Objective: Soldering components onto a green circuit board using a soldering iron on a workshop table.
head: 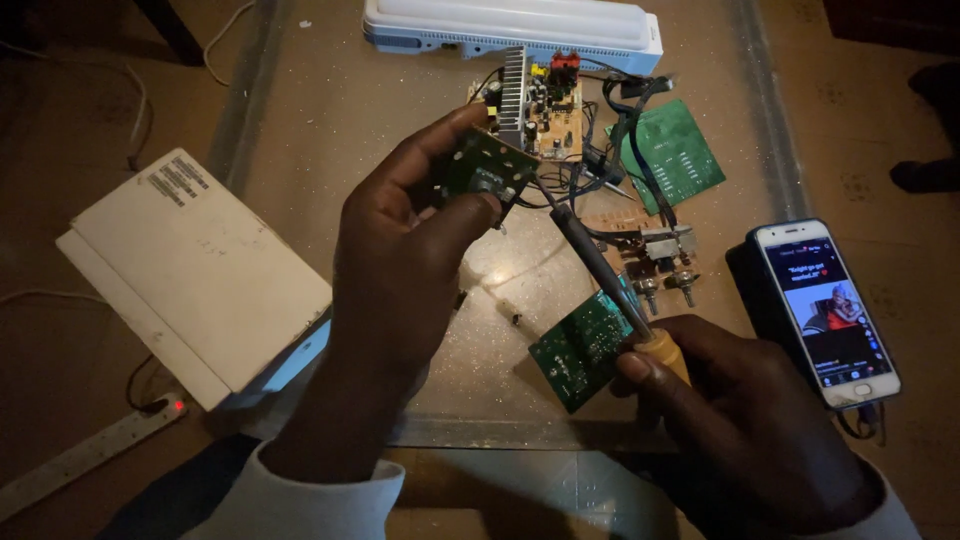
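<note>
Soldering iron (600, 270) ran diagonally (yellow handle low), tip pointing up-left at the small green board (490, 165) above the table (330, 110); your right hand (740, 410) gripped its handle, your left hand (400, 260) pinched the board.

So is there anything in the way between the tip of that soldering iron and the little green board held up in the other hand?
Nothing visible blocks it. The soldering iron in the right hand slants up through open air, and its tip ends right beside the small green board pinched in the left hand. The tangled wires lie behind.
</note>
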